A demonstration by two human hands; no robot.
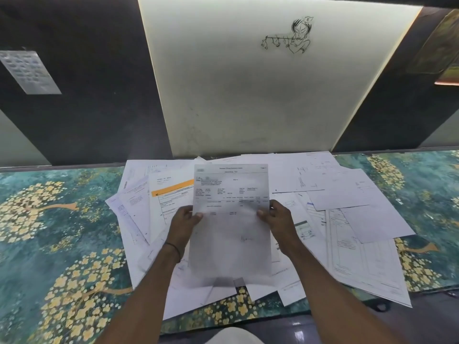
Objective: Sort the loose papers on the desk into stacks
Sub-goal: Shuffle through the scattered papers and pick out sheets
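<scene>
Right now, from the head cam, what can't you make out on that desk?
Head view only:
- Print on the held sheet: blurred and too small to read.
- Papers beneath it: hidden by the sheet, the left hand and the right hand.
- Sheet count in the loose pile: overlapping sheets hide it.
- Wall note: blurred, text unreadable.

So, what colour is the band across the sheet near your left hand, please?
The band is orange; head view.

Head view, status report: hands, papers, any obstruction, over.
Left hand and right hand both pinch one printed sheet by its side edges. Loose papers lie scattered on the desk, no neat stacks. Nothing blocking the sheet.
</scene>
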